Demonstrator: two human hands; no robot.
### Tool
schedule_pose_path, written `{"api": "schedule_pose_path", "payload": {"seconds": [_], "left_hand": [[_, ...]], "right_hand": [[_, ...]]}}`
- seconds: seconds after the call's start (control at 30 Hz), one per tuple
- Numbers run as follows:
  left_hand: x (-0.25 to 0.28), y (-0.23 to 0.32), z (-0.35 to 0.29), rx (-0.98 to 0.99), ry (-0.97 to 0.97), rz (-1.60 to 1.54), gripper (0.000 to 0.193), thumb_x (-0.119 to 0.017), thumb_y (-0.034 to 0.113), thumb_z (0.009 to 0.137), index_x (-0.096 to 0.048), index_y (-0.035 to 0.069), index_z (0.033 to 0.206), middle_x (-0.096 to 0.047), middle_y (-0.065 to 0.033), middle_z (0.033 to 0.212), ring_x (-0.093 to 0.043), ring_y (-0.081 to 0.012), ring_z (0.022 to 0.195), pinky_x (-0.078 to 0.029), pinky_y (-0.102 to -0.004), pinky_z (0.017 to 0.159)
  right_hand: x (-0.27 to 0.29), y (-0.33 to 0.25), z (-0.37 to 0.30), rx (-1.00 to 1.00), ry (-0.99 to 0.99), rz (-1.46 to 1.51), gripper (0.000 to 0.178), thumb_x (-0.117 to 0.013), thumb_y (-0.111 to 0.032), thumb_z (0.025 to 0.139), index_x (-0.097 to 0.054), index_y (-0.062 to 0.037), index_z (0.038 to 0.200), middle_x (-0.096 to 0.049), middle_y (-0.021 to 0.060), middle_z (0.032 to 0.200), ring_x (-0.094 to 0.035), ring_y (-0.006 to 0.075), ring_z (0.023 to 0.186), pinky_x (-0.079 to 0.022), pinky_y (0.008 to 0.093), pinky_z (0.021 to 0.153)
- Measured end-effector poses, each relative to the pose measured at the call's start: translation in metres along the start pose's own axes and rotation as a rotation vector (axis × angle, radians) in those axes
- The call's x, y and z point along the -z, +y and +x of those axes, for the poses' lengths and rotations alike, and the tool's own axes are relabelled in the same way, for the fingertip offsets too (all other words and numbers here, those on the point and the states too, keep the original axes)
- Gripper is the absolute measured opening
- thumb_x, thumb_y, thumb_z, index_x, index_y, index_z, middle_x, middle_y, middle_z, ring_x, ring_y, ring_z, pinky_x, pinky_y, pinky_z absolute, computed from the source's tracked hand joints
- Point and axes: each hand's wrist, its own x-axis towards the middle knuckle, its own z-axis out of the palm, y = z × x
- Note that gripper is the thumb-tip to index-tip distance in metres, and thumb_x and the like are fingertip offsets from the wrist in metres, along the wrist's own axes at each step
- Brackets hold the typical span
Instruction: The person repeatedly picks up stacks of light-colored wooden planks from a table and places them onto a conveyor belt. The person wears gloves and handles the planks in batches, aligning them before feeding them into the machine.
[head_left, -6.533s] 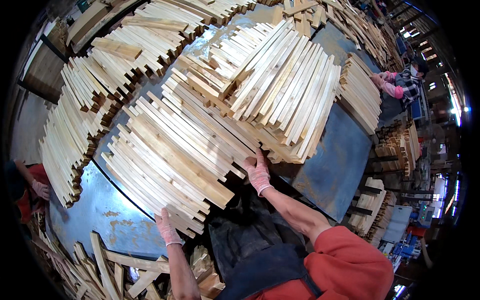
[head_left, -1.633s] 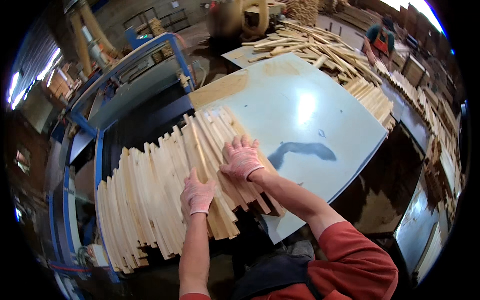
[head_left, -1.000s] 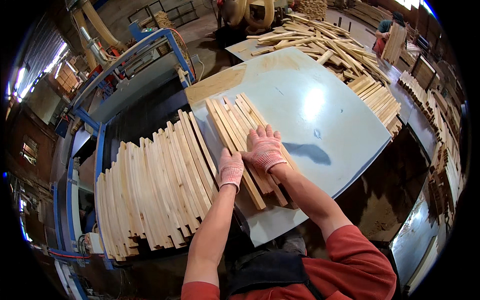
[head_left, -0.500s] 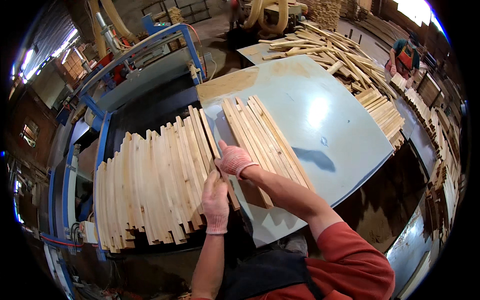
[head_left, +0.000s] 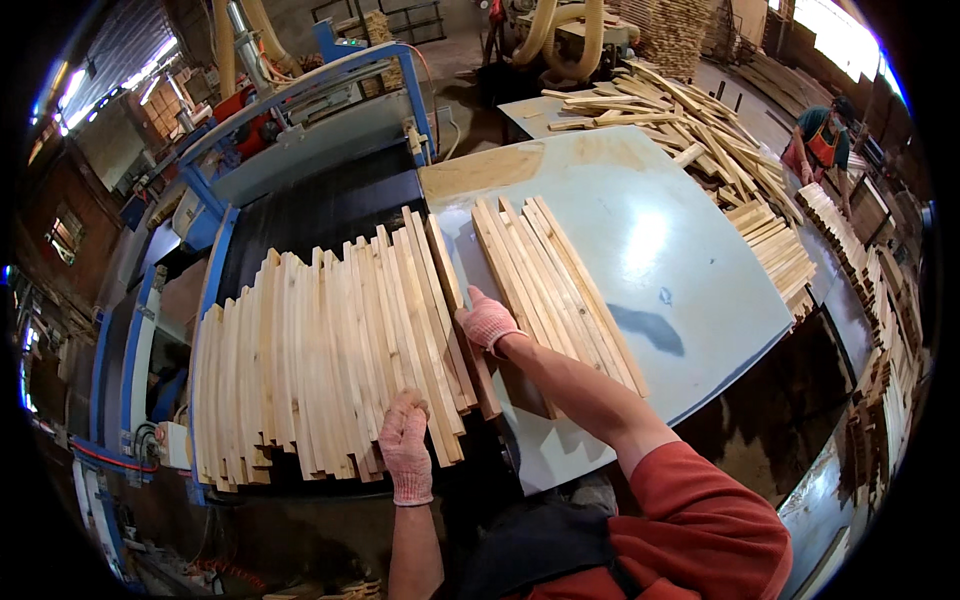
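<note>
A row of pale wooden strips [head_left: 320,370] lies side by side on the black belt [head_left: 310,210], their ends uneven. My left hand [head_left: 405,455], in a pinkish knit glove, is closed at the near ends of strips toward the row's right, its bent fingers against the wood. My right hand [head_left: 488,320], gloved alike, is wrapped round a darker-edged wooden strip [head_left: 445,265] that stands on edge at the row's right end. Its palm side is hidden. Right of that hand, a smaller group of wooden strips [head_left: 560,300] lies on the pale sheet-topped table [head_left: 690,310], partly behind my right forearm.
A blue machine frame [head_left: 300,90] spans the belt's far side. Loose sticks [head_left: 690,120] are heaped beyond the table, with a stacked bundle [head_left: 775,250] at its right edge. At the far right a person [head_left: 825,140] stands by a long row of wood pieces [head_left: 860,270].
My left hand has moved away from my right, left and nearer me, onto the strips' near ends. My right hand stays on the end strip. The whole view has shifted slightly.
</note>
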Motion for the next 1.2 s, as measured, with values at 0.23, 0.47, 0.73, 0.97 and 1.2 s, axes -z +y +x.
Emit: {"api": "schedule_pose_path", "payload": {"seconds": [0.23, 0.47, 0.73, 0.97, 1.2], "left_hand": [[0.012, 0.002, 0.006, -0.007, 0.008, 0.011, 0.03, -0.061, 0.016, 0.106, -0.069, 0.001, 0.13, -0.071, -0.006, 0.113, -0.066, -0.0169, 0.102, -0.054, -0.033, 0.096], [0.144, 0.005, 0.033, -0.122, 0.324, 0.192, 0.048, -0.063, 0.01, 0.102, -0.055, -0.002, 0.147, -0.061, -0.0155, 0.148, -0.06, -0.0278, 0.135, -0.046, -0.0405, 0.114], [0.341, 0.034, 0.097, 0.136, 0.727, 1.59, 0.101, -0.071, 0.052, 0.091, -0.026, -0.001, 0.164, -0.038, -0.0258, 0.165, -0.033, -0.0419, 0.155, -0.021, -0.0551, 0.128], [0.393, 0.055, 0.154, 0.345, 0.543, 1.728, 0.077, -0.072, 0.051, 0.087, -0.055, 0.002, 0.144, -0.059, -0.0214, 0.146, -0.052, -0.0405, 0.138, -0.04, -0.0515, 0.117], [0.478, 0.095, 0.141, 0.192, 0.507, 1.623, 0.073, -0.075, 0.039, 0.088, -0.054, -0.003, 0.145, -0.054, -0.0273, 0.148, -0.048, -0.0411, 0.141, -0.041, -0.0463, 0.117]], "right_hand": [[0.015, -0.015, -0.006, 0.175, -0.028, -0.32, 0.07, -0.055, -0.018, 0.1, -0.031, 0.0023, 0.162, -0.074, 0.0263, 0.109, -0.072, 0.0426, 0.102, -0.058, 0.0493, 0.088], [0.082, -0.011, -0.058, 0.104, 0.178, -0.433, 0.026, -0.051, -0.013, 0.098, -0.065, -0.0059, 0.118, -0.073, 0.0234, 0.087, -0.073, 0.0453, 0.085, -0.057, 0.0572, 0.077], [0.151, 0.107, -0.086, 0.115, 0.404, -0.848, 0.07, -0.065, -0.005, 0.085, -0.049, -0.0085, 0.153, -0.054, 0.0188, 0.145, -0.048, 0.0394, 0.139, -0.039, 0.0512, 0.117], [0.174, 0.147, -0.103, -0.117, 0.449, -0.803, 0.071, -0.065, -0.007, 0.084, -0.046, -0.0048, 0.153, -0.053, 0.0185, 0.149, -0.046, 0.0383, 0.143, -0.04, 0.0475, 0.117], [0.092, 0.093, -0.062, -0.047, 0.541, -0.8, 0.051, -0.066, -0.01, 0.078, -0.058, -0.0106, 0.128, -0.059, 0.0168, 0.132, -0.055, 0.0383, 0.128, -0.046, 0.0457, 0.107]]}}
